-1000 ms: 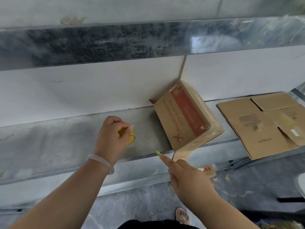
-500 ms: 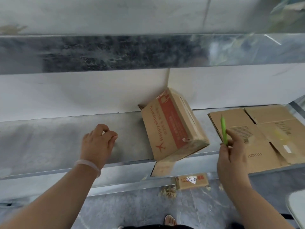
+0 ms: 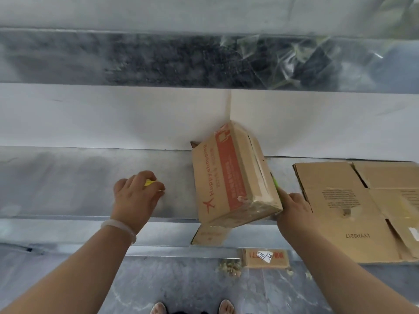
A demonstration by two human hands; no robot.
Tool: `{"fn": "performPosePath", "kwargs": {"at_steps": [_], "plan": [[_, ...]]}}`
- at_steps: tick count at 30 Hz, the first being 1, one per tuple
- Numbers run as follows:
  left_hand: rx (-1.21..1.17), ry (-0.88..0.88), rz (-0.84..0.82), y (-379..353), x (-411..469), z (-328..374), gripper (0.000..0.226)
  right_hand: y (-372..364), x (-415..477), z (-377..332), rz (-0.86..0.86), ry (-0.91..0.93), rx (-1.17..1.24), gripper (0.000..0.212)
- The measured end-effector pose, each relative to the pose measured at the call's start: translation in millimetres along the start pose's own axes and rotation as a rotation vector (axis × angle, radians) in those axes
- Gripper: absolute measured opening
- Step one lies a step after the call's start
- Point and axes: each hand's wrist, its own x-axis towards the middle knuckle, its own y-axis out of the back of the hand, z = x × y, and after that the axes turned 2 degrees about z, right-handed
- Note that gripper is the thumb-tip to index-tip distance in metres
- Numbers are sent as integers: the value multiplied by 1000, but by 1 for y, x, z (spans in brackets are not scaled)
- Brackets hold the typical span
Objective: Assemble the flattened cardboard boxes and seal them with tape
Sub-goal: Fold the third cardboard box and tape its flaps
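Right hand, pinching a green tool, has swung from the flat cardboard to the tilted box's right side on the shelf — left hand clasps a yellow item; tape-trimming likely next.

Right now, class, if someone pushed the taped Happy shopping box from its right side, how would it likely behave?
Probably stiff: the box holds sharp, square edges under its tape. Likely to slide readily, since the metal shelf looks smooth. It might tip off, as its near end reaches the shelf's front edge.
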Motion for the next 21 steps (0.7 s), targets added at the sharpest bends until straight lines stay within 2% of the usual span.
{"fn": "performPosePath", "kwargs": {"at_steps": [2, 3, 5, 7, 9, 11, 12, 14, 17, 21], "plan": [[33, -1, -8, -1, -3, 2, 24, 4, -2, -1, 65, 41, -76, 62], [35, -1, -11, -1, -8, 3, 24, 5, -4, -3, 104, 77, -5, 58], [-9, 2, -16, -2, -20, 2, 25, 11, -13, -10, 165, 104, 448, 44], [-73, -4, -31, 0, -27, 1, 27, 20, -23, -22, 131, 35, 947, 36], [-142, 40, -19, 7, -27, 7, 29, 26, -30, -33, 32, -17, 1151, 43], [-277, 167, 26, 19, -23, 32, 32, 27, -38, -42, -55, 0, 1225, 56], [-394, 238, 56, 28, -19, 51, 35, 27, -42, -49, -75, 20, 1244, 54], [-707, 300, 95, 48, -6, 95, 39, 23, -50, -60, -113, 69, 1274, 39], [-1168, 374, 27, 63, 7, 148, 51, 14, -59, -78, -211, 157, 1260, 50], [-1188, 756, 8, 58, 5, 155, 70, 11, -65, -103, -252, 232, 1269, 51]]}}
